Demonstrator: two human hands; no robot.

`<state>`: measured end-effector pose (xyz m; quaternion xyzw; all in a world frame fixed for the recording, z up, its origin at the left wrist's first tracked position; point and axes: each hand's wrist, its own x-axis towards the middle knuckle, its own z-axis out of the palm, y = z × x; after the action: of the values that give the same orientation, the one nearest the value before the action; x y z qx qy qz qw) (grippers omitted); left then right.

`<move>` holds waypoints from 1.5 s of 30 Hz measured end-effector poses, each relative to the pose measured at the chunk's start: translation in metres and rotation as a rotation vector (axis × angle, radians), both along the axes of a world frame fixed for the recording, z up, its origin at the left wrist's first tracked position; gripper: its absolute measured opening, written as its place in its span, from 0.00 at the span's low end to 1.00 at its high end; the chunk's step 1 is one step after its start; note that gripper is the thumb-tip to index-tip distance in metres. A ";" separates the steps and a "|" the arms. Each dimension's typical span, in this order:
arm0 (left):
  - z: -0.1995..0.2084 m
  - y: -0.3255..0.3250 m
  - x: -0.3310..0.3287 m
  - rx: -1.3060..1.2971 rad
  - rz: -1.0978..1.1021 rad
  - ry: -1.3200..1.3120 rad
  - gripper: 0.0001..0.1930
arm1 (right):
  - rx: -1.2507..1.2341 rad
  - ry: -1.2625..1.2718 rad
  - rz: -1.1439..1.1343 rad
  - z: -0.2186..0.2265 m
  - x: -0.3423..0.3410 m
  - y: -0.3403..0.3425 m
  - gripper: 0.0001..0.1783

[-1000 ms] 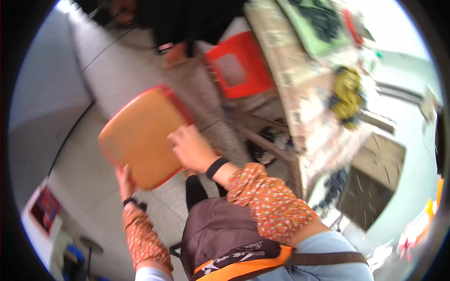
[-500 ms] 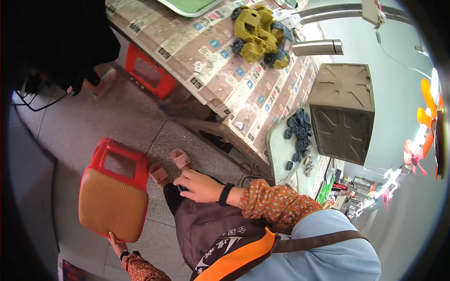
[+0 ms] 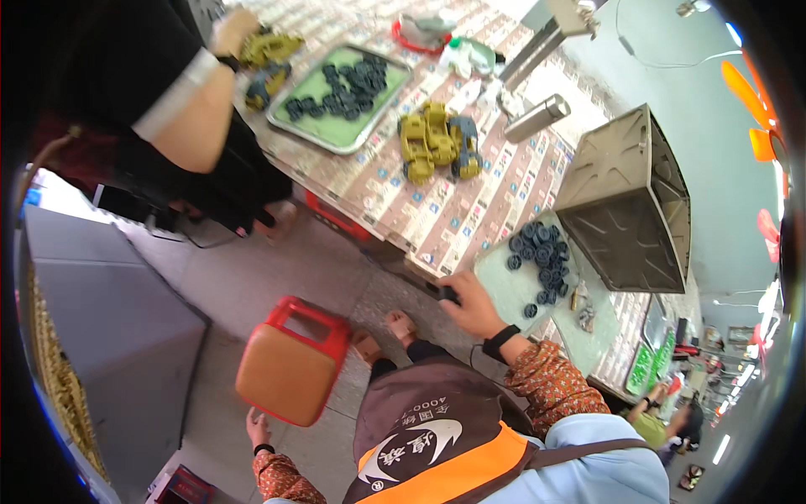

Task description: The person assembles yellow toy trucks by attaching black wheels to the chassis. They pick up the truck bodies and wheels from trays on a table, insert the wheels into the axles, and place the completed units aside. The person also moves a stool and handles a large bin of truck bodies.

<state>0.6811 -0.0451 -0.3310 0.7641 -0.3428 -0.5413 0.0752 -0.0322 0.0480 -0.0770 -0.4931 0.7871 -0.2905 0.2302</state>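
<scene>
My right hand [image 3: 475, 310], with a black band at the wrist, is closed around a small dark object [image 3: 450, 294] at the table edge. Its exact kind is hidden by the fingers. Just beyond that hand, a pale sheet [image 3: 501, 290] on the table bears several dark toy wheels [image 3: 546, 260]. My left hand [image 3: 259, 427] is low at the left, fingers extended beside the near edge of a red stool [image 3: 285, 374] with an orange-brown seat. Nothing shows in that hand.
Yellow-and-grey toy trucks [image 3: 437, 143] stand on the patterned table [image 3: 378, 197]. Beyond are a green tray [image 3: 340, 144] of wheels, a metal flask [image 3: 537, 119] and a brown crate [image 3: 617, 202]. A co-worker's arm [image 3: 197, 109] reaches over the far left. Grey panels [image 3: 109, 294] stand left.
My view has swung, bringing in the co-worker and wheel tray. My right hand has gone from above my lap to the table edge. My left hand has come off the stool seat's rim.
</scene>
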 end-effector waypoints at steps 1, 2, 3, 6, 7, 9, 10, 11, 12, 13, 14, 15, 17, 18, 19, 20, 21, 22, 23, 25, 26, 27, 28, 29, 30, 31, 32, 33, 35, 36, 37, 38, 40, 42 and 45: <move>0.022 -0.010 -0.012 0.021 -0.039 0.053 0.27 | -0.037 0.074 -0.028 0.003 -0.018 0.003 0.21; 0.041 -0.020 -0.027 0.011 -0.106 0.047 0.27 | -0.058 0.136 -0.078 0.009 -0.034 0.003 0.21; 0.059 -0.027 -0.041 0.002 -0.166 0.037 0.26 | -0.079 0.194 -0.125 0.013 -0.053 0.003 0.21; 0.086 -0.055 -0.067 -0.075 -0.342 0.009 0.25 | -0.029 0.364 -0.264 -0.020 -0.116 0.014 0.20; 0.097 -0.056 -0.067 -0.115 -0.370 -0.010 0.24 | -0.026 0.405 -0.279 -0.034 -0.134 0.011 0.20; 0.130 -0.052 -0.075 -0.088 -0.379 -0.070 0.24 | -0.026 0.386 -0.304 -0.043 -0.156 -0.006 0.20; 0.150 -0.046 -0.079 -0.056 -0.389 -0.102 0.24 | 0.010 0.369 -0.314 -0.042 -0.159 -0.015 0.20; 0.161 -0.042 -0.077 -0.057 -0.380 -0.118 0.24 | 0.048 0.354 -0.326 -0.040 -0.165 -0.023 0.20; 0.169 -0.042 -0.079 -0.061 -0.374 -0.127 0.24 | 0.044 0.350 -0.326 -0.045 -0.175 -0.026 0.19; 0.179 -0.041 -0.082 -0.065 -0.366 -0.139 0.24 | 0.039 0.343 -0.325 -0.052 -0.184 -0.030 0.19; 0.190 -0.037 -0.086 -0.088 -0.348 -0.152 0.24 | 0.031 0.324 -0.343 -0.057 -0.189 -0.036 0.19; 0.208 -0.036 -0.097 -0.106 -0.337 -0.164 0.24 | 0.029 0.306 -0.366 -0.061 -0.196 -0.039 0.19; 0.243 -0.033 -0.113 -0.113 -0.327 -0.206 0.24 | 0.026 0.311 -0.368 -0.071 -0.210 -0.042 0.19; 0.253 -0.031 -0.123 -0.104 -0.330 -0.226 0.24 | 0.026 0.306 -0.360 -0.072 -0.218 -0.041 0.19; 0.258 -0.030 -0.130 -0.096 -0.333 -0.246 0.24 | 0.046 0.308 -0.370 -0.075 -0.223 -0.042 0.19; 0.262 -0.026 -0.130 -0.109 -0.318 -0.258 0.24 | 0.050 0.291 -0.379 -0.081 -0.224 -0.044 0.21; 0.264 -0.019 -0.128 -0.119 -0.305 -0.265 0.24 | 0.058 0.278 -0.389 -0.079 -0.226 -0.048 0.22; 0.264 -0.016 -0.128 -0.130 -0.293 -0.273 0.24 | 0.093 0.265 -0.385 -0.078 -0.229 -0.053 0.23; 0.262 -0.008 -0.130 -0.126 -0.272 -0.262 0.25 | 0.143 0.252 -0.374 -0.067 -0.226 -0.053 0.25; 0.266 -0.002 -0.147 -0.116 -0.249 -0.236 0.25 | 0.156 0.233 -0.363 -0.064 -0.235 -0.052 0.28; 0.271 0.006 -0.149 -0.081 -0.260 -0.244 0.25 | 0.149 0.217 -0.360 -0.068 -0.237 -0.050 0.29; 0.271 0.008 -0.156 -0.056 -0.274 -0.240 0.25 | 0.132 0.211 -0.365 -0.069 -0.244 -0.050 0.29; 0.272 0.008 -0.162 -0.033 -0.290 -0.237 0.25 | 0.131 0.199 -0.358 -0.071 -0.247 -0.049 0.31; 0.275 0.009 -0.167 0.009 -0.292 -0.242 0.25 | 0.094 0.181 -0.359 -0.076 -0.252 -0.046 0.32; 0.277 0.011 -0.173 0.047 -0.293 -0.245 0.25 | 0.116 0.159 -0.381 -0.074 -0.253 -0.045 0.33; 0.276 0.008 -0.178 0.085 -0.296 -0.248 0.25 | 0.139 0.136 -0.404 -0.070 -0.254 -0.043 0.33; 0.272 0.010 -0.170 0.087 -0.320 -0.252 0.25 | 0.164 0.102 -0.397 -0.066 -0.253 -0.042 0.34; 0.268 0.003 -0.172 0.094 -0.332 -0.255 0.25 | 0.186 0.098 -0.394 -0.064 -0.256 -0.039 0.35; 0.262 -0.015 -0.174 0.110 -0.359 -0.264 0.25 | 0.175 0.111 -0.399 -0.056 -0.258 -0.034 0.34; 0.259 -0.027 -0.177 0.130 -0.366 -0.269 0.25 | 0.141 0.108 -0.385 -0.054 -0.260 -0.032 0.34; 0.257 -0.040 -0.179 0.150 -0.373 -0.275 0.25 | 0.137 0.112 -0.392 -0.052 -0.257 -0.030 0.32; 0.253 -0.056 -0.183 0.167 -0.384 -0.276 0.25 | 0.146 0.127 -0.400 -0.052 -0.257 -0.027 0.32; 0.250 -0.090 -0.186 0.156 -0.359 -0.255 0.25 | 0.150 0.136 -0.408 -0.052 -0.251 -0.021 0.32; 0.249 -0.122 -0.176 0.133 -0.341 -0.240 0.24 | 0.114 0.193 -0.420 -0.062 -0.238 -0.015 0.30; 0.224 -0.183 -0.179 0.095 -0.314 -0.162 0.24 | 0.059 0.354 -0.468 -0.076 -0.237 0.000 0.30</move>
<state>0.5024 -0.2284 -0.1072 0.7451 -0.4369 -0.4984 -0.0743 -0.2690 0.0484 -0.1528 -0.3341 0.9154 -0.2225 0.0304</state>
